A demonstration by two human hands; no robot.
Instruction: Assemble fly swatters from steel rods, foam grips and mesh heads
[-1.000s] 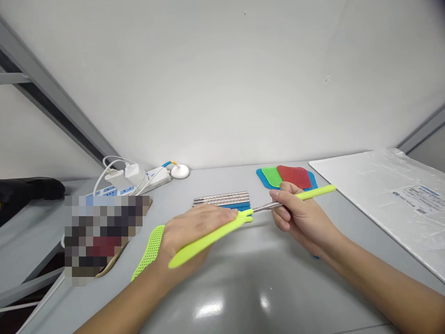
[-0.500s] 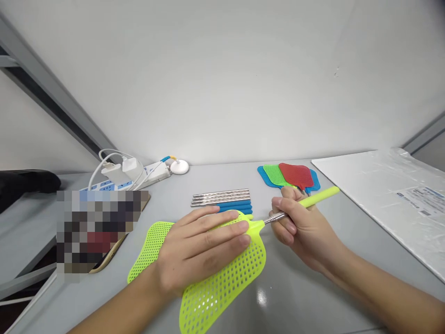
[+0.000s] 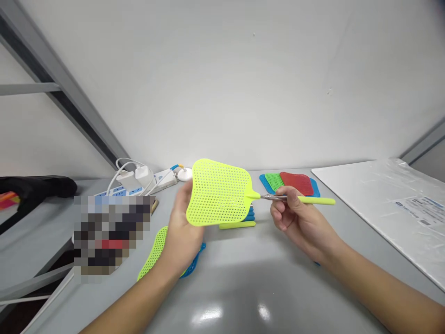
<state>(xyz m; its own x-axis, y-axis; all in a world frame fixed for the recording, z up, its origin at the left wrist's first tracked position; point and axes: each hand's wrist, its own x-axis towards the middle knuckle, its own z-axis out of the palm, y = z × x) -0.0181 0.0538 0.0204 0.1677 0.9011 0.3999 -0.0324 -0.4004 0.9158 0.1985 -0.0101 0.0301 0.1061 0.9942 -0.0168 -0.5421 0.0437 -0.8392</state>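
Observation:
My right hand (image 3: 295, 220) is closed on the metal rod and yellow-green grip of a fly swatter (image 3: 222, 192), which it holds up level above the grey table (image 3: 243, 287). The swatter's yellow-green mesh head faces me. My left hand (image 3: 181, 229) stands upright just behind that head with its fingers stretched out, partly hidden by the mesh. Under my left wrist lie a second yellow-green mesh head (image 3: 153, 255) and a blue one (image 3: 194, 263). A small stack of blue and yellow-green handles (image 3: 239, 222) lies behind the raised swatter.
Blue, green and red mesh heads (image 3: 294, 182) lie piled at the back right. A power strip with white chargers (image 3: 139, 178) sits at the back left, beside a blurred patch (image 3: 111, 232). A plastic-wrapped white sheet (image 3: 392, 199) covers the right side.
The swatter has been lifted off the table and turned so its head stands upright. My left hand has left its flat press on the head and risen behind it.

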